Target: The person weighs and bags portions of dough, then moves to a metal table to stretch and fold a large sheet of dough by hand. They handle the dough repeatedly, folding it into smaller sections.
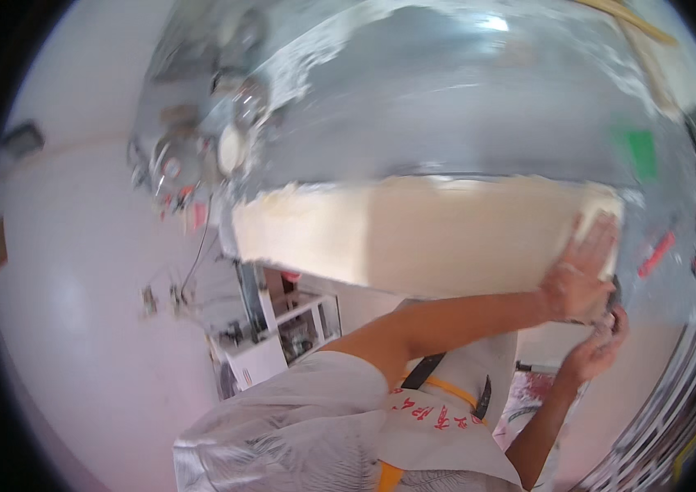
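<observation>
A long, pale cream sheet that looks like rolled dough (463,238) lies along the near edge of the grey table (446,123). My left arm reaches across my body to the sheet's right end. There my left hand (584,266) rests flat on it, fingers stretched out and holding nothing. Just below and beside it, at the table's edge, my right hand (598,348) has its fingers curled around or against a small dark thing (615,293). Blur and my own fingers hide what that dark thing is.
White powder lies along the table's borders. A green patch (641,154) and a red-handled tool (657,253) are at the right. Glass jars (177,164) and a pale round thing (232,149) stand at the left. A yellow stick (631,18) lies at the far right.
</observation>
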Action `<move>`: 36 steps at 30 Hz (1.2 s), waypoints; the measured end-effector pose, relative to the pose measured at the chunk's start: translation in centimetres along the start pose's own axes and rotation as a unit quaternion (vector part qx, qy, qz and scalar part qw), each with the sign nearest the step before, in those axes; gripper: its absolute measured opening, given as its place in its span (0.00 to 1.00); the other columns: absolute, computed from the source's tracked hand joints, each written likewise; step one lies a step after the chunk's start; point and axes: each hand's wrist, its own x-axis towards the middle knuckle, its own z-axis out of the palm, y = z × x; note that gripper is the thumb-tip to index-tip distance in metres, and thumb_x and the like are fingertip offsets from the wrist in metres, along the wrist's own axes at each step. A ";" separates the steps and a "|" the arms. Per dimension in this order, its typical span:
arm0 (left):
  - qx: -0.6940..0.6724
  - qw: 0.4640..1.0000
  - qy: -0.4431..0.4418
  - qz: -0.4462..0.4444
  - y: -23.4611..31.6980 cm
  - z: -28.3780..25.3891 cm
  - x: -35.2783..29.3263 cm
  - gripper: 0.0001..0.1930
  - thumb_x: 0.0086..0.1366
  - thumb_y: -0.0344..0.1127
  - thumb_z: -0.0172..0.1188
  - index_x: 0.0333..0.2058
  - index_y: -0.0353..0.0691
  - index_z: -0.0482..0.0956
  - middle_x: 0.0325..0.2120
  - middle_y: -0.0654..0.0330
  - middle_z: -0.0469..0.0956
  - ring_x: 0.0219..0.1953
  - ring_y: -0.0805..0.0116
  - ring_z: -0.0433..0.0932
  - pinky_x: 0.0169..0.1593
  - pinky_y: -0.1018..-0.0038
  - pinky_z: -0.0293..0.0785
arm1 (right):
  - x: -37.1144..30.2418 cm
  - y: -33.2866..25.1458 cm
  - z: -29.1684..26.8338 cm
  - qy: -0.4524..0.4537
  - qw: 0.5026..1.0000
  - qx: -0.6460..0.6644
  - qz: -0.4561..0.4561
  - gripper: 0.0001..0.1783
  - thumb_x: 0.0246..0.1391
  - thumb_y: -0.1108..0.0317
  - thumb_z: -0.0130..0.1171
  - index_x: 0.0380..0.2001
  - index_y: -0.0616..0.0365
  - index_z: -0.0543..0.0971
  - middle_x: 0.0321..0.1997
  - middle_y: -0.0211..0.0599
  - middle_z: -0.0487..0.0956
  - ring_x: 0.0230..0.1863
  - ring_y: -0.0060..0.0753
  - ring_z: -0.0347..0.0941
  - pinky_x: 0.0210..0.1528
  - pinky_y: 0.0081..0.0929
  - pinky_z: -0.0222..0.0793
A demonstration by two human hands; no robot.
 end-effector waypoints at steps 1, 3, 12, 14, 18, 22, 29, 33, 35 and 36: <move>0.019 1.000 0.009 0.003 -0.2 -0.3 -0.8 0.44 0.72 0.51 0.57 0.73 0.22 0.55 0.77 0.33 0.48 0.81 0.38 0.44 0.79 0.38 0.29 | -0.1 -0.7 0.6 -0.003 1.000 -0.010 -0.026 0.21 0.78 0.62 0.49 0.61 0.68 0.75 0.61 0.49 0.79 0.61 0.42 0.74 0.66 0.38 0.68; 0.032 0.998 0.048 0.035 -0.3 -3.1 -3.0 0.40 0.72 0.48 0.57 0.72 0.23 0.58 0.76 0.34 0.51 0.80 0.38 0.46 0.79 0.38 0.33 | -0.4 -2.9 1.8 0.004 0.998 -0.038 -0.049 0.23 0.79 0.61 0.47 0.63 0.69 0.74 0.63 0.50 0.78 0.64 0.45 0.74 0.68 0.39 0.67; 0.135 0.921 0.279 -0.234 -16.0 -21.3 -33.7 0.20 0.64 0.28 0.64 0.54 0.37 0.76 0.55 0.48 0.76 0.61 0.48 0.72 0.68 0.52 0.64 | -8.2 -12.1 13.5 -0.138 0.976 -0.056 -0.160 0.24 0.79 0.58 0.47 0.66 0.65 0.73 0.66 0.51 0.76 0.68 0.49 0.71 0.73 0.43 0.63; 0.142 0.870 0.325 -0.342 -21.7 -28.7 -42.1 0.17 0.63 0.25 0.65 0.50 0.39 0.77 0.52 0.51 0.77 0.58 0.48 0.73 0.66 0.54 0.65 | -12.8 -15.4 18.1 -0.185 0.968 -0.050 -0.162 0.23 0.79 0.59 0.48 0.65 0.64 0.74 0.66 0.49 0.76 0.68 0.50 0.71 0.73 0.43 0.63; 0.264 0.752 0.377 -0.471 -34.0 -38.3 -59.0 0.13 0.63 0.29 0.68 0.46 0.38 0.79 0.43 0.53 0.78 0.50 0.49 0.77 0.58 0.55 0.70 | -23.7 -21.0 27.8 -0.267 0.935 -0.013 -0.232 0.19 0.74 0.65 0.53 0.61 0.63 0.76 0.62 0.51 0.77 0.66 0.54 0.71 0.71 0.45 0.63; 0.313 0.717 0.371 -0.501 -44.9 -45.4 -72.5 0.22 0.67 0.45 0.69 0.49 0.32 0.79 0.45 0.46 0.79 0.54 0.42 0.74 0.62 0.49 0.67 | -34.6 -27.2 37.4 -0.369 0.907 -0.035 -0.202 0.16 0.64 0.74 0.60 0.55 0.56 0.79 0.53 0.47 0.79 0.55 0.49 0.76 0.61 0.40 0.72; 0.057 0.729 0.333 -0.596 -50.4 -52.8 -76.0 0.26 0.63 0.47 0.74 0.49 0.33 0.79 0.43 0.50 0.80 0.50 0.47 0.76 0.60 0.51 0.68 | -36.6 -35.1 49.3 -0.335 0.919 -0.026 -0.208 0.18 0.55 0.73 0.73 0.48 0.56 0.80 0.45 0.41 0.80 0.45 0.44 0.75 0.50 0.37 0.74; 0.181 0.790 0.317 -0.494 -50.1 -53.6 -74.8 0.20 0.65 0.39 0.71 0.51 0.35 0.79 0.44 0.51 0.80 0.52 0.47 0.76 0.61 0.51 0.68 | -34.8 -35.9 52.5 -0.323 0.871 -0.092 -0.360 0.20 0.52 0.70 0.75 0.48 0.55 0.81 0.49 0.38 0.79 0.53 0.49 0.71 0.57 0.43 0.69; 0.153 0.847 0.300 -0.411 -48.1 -53.2 -71.4 0.20 0.64 0.35 0.69 0.53 0.36 0.77 0.49 0.50 0.79 0.55 0.46 0.75 0.63 0.51 0.66 | -34.6 -35.5 52.6 -0.333 0.849 -0.117 -0.393 0.21 0.52 0.69 0.75 0.49 0.54 0.82 0.50 0.38 0.79 0.55 0.52 0.69 0.60 0.47 0.66; 0.143 0.871 0.293 -0.369 -47.2 -52.7 -69.6 0.21 0.64 0.34 0.69 0.54 0.37 0.77 0.52 0.49 0.78 0.57 0.46 0.74 0.64 0.51 0.66 | -34.2 -35.9 52.6 -0.333 0.837 -0.129 -0.414 0.20 0.52 0.69 0.74 0.49 0.54 0.82 0.51 0.38 0.79 0.56 0.52 0.69 0.60 0.48 0.66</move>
